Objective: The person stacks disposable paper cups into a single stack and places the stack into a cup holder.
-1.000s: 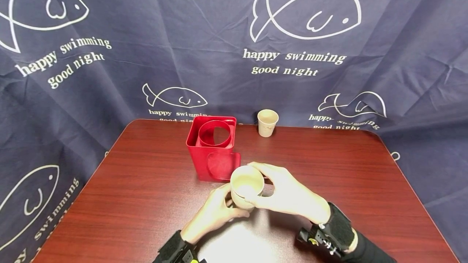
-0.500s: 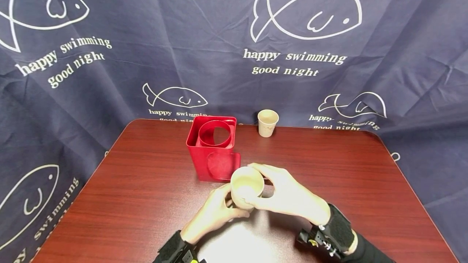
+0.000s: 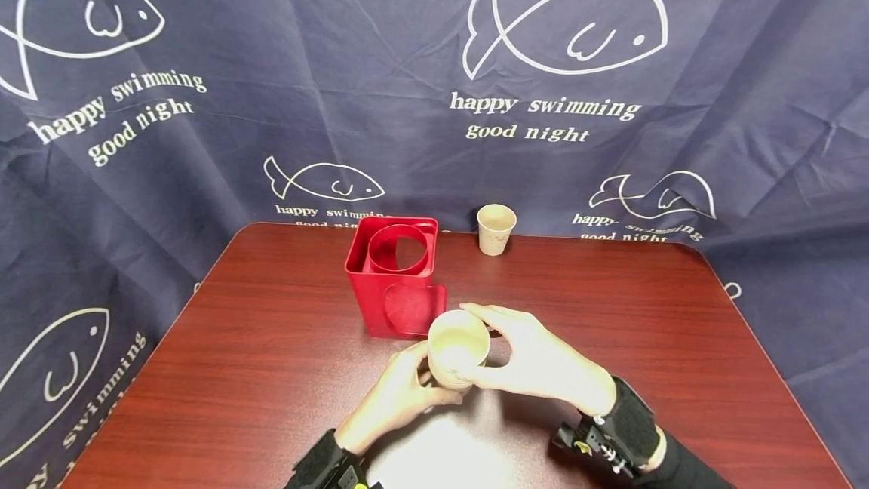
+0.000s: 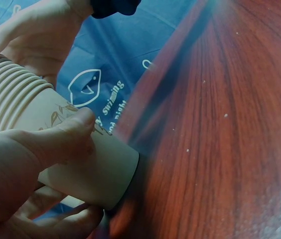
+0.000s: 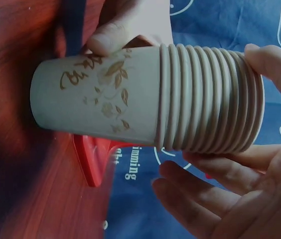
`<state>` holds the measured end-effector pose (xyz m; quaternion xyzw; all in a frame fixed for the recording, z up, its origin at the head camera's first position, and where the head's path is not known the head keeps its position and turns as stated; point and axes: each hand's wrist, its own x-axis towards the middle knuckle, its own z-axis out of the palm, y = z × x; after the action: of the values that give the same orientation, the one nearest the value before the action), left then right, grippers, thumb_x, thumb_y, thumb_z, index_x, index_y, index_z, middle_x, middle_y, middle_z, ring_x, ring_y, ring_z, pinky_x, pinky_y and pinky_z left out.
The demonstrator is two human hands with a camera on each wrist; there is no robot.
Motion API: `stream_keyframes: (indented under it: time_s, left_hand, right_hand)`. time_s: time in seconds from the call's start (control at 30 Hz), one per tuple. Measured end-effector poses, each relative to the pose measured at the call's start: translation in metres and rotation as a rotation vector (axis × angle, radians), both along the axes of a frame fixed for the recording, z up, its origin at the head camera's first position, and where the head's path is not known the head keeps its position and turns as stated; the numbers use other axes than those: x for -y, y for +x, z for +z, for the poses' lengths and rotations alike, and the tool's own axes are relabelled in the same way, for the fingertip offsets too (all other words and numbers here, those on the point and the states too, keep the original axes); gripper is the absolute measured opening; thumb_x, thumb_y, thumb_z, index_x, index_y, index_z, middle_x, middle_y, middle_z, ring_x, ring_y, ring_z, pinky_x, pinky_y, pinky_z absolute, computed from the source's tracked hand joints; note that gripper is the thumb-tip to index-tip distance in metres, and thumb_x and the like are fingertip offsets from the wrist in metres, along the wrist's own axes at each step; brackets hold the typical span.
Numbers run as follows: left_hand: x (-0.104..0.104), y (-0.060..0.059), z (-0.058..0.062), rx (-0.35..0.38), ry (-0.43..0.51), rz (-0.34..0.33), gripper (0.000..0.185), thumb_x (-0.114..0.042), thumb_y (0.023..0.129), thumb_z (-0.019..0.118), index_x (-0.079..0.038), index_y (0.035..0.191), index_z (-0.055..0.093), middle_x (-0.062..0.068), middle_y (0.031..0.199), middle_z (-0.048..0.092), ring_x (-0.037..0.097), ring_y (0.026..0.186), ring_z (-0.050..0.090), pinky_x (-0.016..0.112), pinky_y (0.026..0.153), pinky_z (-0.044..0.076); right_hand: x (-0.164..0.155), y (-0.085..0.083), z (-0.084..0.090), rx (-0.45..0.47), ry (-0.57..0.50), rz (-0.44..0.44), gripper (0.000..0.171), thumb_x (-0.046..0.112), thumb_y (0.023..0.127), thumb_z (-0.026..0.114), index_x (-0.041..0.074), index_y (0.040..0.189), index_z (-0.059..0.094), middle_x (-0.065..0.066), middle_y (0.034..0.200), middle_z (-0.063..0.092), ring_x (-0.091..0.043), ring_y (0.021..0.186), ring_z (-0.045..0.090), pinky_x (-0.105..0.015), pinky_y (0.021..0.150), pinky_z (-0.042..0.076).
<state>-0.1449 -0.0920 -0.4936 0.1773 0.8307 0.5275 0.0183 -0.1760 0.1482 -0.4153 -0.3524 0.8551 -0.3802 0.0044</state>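
A stack of several nested beige paper cups with a leaf print stands just above the table in front of me, held by both hands. My left hand grips the lower wall of the bottom cup, its thumb pressed on the print. My right hand curls round the ribbed band of rims at the top, with a fingertip on one side and the other fingers on the opposite side. The bottom of the stack is close to the wood.
A red square box with a round opening on top stands right behind the stack. A single paper cup stands at the far edge of the brown wooden table. A dark blue fish-print cloth hangs behind.
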Motion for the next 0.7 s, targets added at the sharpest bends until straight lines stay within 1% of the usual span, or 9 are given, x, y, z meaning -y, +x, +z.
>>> stream_keyframes:
  time_s: [0.1, 0.2, 0.27, 0.43, 0.53, 0.63, 0.7]
  left_hand:
    - [0.001, 0.000, 0.000, -0.003, -0.012, 0.003, 0.061, -0.028, 0.069, 0.097, -0.024, 0.123, 0.068, -0.018, 0.112, 0.070, 0.006, 0.104, 0.063, 0.025, 0.094, 0.053]
    - [0.002, 0.000, -0.001, -0.015, -0.026, 0.003, 0.062, -0.029, 0.069, 0.097, -0.024, 0.123, 0.068, -0.017, 0.113, 0.069, 0.005, 0.104, 0.062, 0.025, 0.094, 0.053]
    - [0.002, 0.000, -0.001, -0.015, -0.028, 0.002, 0.063, -0.029, 0.069, 0.097, -0.024, 0.124, 0.068, -0.017, 0.114, 0.070, 0.006, 0.105, 0.062, 0.025, 0.094, 0.053]
    - [0.002, 0.000, -0.001, -0.008, -0.029, 0.003, 0.064, -0.028, 0.069, 0.097, -0.022, 0.126, 0.068, -0.016, 0.115, 0.070, 0.006, 0.106, 0.063, 0.026, 0.095, 0.053]
    - [0.002, -0.001, -0.001, -0.008, -0.037, 0.010, 0.064, -0.029, 0.069, 0.097, -0.022, 0.126, 0.068, -0.015, 0.114, 0.070, 0.007, 0.106, 0.063, 0.026, 0.096, 0.053]
    - [0.001, -0.001, -0.001, -0.005, -0.038, 0.013, 0.064, -0.028, 0.069, 0.097, -0.021, 0.125, 0.068, -0.014, 0.114, 0.070, 0.007, 0.107, 0.064, 0.027, 0.096, 0.054]
    - [0.001, -0.001, -0.001, -0.007, -0.037, 0.012, 0.064, -0.028, 0.068, 0.097, -0.021, 0.125, 0.068, -0.013, 0.114, 0.070, 0.007, 0.107, 0.064, 0.027, 0.096, 0.054]
  right_hand:
    - [-0.003, -0.002, 0.001, 0.022, -0.002, -0.005, 0.072, 0.057, 0.081, 0.082, 0.033, 0.144, 0.056, 0.020, 0.134, 0.063, -0.003, 0.117, 0.062, -0.036, 0.103, 0.054]
    - [-0.007, -0.006, 0.003, 0.039, -0.029, 0.019, 0.071, 0.047, 0.082, 0.085, 0.027, 0.144, 0.057, 0.013, 0.135, 0.065, -0.007, 0.117, 0.064, -0.037, 0.103, 0.054]
    - [-0.010, -0.010, 0.004, 0.033, -0.034, 0.020, 0.071, 0.042, 0.082, 0.086, 0.023, 0.144, 0.058, 0.007, 0.138, 0.065, -0.010, 0.119, 0.065, -0.039, 0.103, 0.054]
    - [-0.014, -0.022, 0.007, 0.004, -0.053, 0.015, 0.065, 0.031, 0.085, 0.085, 0.018, 0.143, 0.058, 0.004, 0.138, 0.066, -0.015, 0.119, 0.066, -0.041, 0.102, 0.055]
    - [-0.017, -0.032, 0.008, 0.019, -0.083, -0.003, 0.060, 0.026, 0.087, 0.083, 0.018, 0.142, 0.059, 0.004, 0.134, 0.067, -0.015, 0.117, 0.067, -0.042, 0.100, 0.056]
    - [-0.020, -0.041, 0.008, 0.051, -0.112, -0.045, 0.057, 0.024, 0.088, 0.082, 0.019, 0.140, 0.060, 0.003, 0.133, 0.067, -0.015, 0.116, 0.067, -0.043, 0.099, 0.057]
    - [-0.022, -0.047, 0.007, 0.054, -0.121, -0.072, 0.055, 0.023, 0.088, 0.082, 0.018, 0.139, 0.060, 0.000, 0.133, 0.067, -0.017, 0.117, 0.068, -0.044, 0.099, 0.057]
